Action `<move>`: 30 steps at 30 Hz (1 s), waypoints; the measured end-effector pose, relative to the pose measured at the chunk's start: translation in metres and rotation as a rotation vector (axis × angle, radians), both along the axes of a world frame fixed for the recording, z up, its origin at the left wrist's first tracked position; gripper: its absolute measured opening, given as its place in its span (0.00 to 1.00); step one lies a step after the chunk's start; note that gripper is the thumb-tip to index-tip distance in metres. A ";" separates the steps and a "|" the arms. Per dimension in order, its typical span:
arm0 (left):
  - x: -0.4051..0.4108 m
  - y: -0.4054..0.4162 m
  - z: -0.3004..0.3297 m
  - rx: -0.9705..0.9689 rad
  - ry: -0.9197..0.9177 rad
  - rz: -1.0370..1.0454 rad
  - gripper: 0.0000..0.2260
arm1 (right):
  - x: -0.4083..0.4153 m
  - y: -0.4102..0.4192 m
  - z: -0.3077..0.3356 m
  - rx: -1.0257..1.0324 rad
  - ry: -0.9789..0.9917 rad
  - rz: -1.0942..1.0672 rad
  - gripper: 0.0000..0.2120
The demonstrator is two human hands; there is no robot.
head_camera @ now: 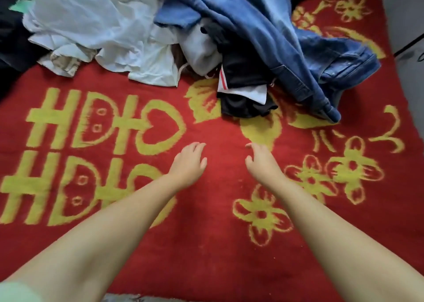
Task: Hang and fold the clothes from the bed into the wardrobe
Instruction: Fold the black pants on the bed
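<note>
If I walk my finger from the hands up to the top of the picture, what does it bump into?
Hands, left and right → bare red blanket → black garment with a red-and-white stripe → blue jeans.

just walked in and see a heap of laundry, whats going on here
A person is reaching both bare arms out over a bed covered by a red blanket with yellow patterns. The left hand and the right hand are both empty, fingers relaxed, and short of the clothes. The pile lies at the far side: white garments, blue jeans draped over the heap, and a black garment with a red and white stripe nearest the hands. Nothing has been picked up at this moment.
</note>
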State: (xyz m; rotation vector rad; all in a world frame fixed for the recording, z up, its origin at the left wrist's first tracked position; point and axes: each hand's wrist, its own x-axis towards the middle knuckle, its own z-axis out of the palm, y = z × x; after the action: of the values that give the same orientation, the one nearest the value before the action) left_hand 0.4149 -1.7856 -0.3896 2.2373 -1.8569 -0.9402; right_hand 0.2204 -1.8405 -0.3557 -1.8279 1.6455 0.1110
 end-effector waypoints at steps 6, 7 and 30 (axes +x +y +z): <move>0.017 -0.032 -0.074 -0.015 -0.214 -0.045 0.25 | 0.033 -0.051 -0.053 -0.252 0.061 0.106 0.25; 0.021 -0.029 -0.085 -0.038 -0.250 -0.087 0.25 | 0.035 -0.061 -0.062 -0.274 0.094 0.146 0.26; 0.024 -0.024 -0.112 -0.130 -0.363 -0.124 0.27 | 0.079 -0.051 -0.067 -0.067 0.124 0.026 0.11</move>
State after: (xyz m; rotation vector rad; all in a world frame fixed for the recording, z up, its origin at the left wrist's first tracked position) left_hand 0.4389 -1.8099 -0.5014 2.3572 -2.1508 -0.4276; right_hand 0.2992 -1.8912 -0.4232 -1.9267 1.7299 0.1865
